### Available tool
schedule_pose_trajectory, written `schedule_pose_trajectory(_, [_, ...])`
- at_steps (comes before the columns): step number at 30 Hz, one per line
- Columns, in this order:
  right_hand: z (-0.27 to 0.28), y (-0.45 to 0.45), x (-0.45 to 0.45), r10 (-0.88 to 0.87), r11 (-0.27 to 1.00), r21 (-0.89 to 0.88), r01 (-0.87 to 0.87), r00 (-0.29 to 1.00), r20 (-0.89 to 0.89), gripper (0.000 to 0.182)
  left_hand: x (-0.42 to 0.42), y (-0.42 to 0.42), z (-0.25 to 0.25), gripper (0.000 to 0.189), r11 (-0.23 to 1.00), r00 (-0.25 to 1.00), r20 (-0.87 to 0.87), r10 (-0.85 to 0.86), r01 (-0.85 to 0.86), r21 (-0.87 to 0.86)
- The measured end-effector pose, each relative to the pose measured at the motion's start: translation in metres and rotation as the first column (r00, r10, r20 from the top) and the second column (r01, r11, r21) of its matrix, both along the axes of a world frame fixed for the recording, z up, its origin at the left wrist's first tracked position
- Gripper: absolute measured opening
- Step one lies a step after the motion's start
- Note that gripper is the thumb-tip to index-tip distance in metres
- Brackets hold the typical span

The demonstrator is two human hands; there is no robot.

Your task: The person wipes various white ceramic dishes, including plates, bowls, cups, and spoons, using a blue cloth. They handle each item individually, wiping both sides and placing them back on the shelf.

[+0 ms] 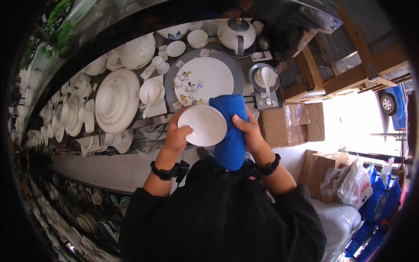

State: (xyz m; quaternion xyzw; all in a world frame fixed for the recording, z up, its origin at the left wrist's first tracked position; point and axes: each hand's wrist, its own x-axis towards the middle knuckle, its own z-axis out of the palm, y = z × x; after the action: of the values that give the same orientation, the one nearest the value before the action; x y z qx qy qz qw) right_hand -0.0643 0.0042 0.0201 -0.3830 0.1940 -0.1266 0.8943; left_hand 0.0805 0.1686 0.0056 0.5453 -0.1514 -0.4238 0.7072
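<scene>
A round white ceramic bowl [204, 126] is tipped so its inside faces me. My left hand [177, 136] grips its left rim, thumb inside the bowl and fingers hidden behind it. In my right hand [249, 129] is a folded blue cloth [229, 144], my thumb lying across its right edge. The cloth overlaps or meets the bowl's right rim; whether it presses on the bowl I cannot tell. Just beyond both hands, on the shelf, lies a white plate [209, 82] with a flower pattern, set on a larger grey-rimmed charger plate [237, 70].
A teapot [234, 37] and a small bowl with a soup spoon [266, 78] stand at the shelf's right end. Stacked plates [129, 108] and a spoon in a bowl [151, 91] are left. Cardboard boxes [273, 126], plastic bags [355, 186] and a white sack [337, 217] crowd the right side.
</scene>
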Motion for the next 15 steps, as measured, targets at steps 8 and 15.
schedule_pose_trajectory(8, [0.016,-0.001,0.014,0.036,0.695,-0.715,-0.068,0.998,-0.059,0.072,0.012,-0.001,0.020,0.057,0.974,0.954,0.216,-0.209,0.182,0.137])
schedule_pose_trajectory(15, [-0.009,0.024,0.017,-0.168,0.877,-0.471,0.101,0.980,-0.103,0.074,-0.020,-0.021,-0.007,0.055,0.909,0.909,0.092,0.408,-0.394,-0.136])
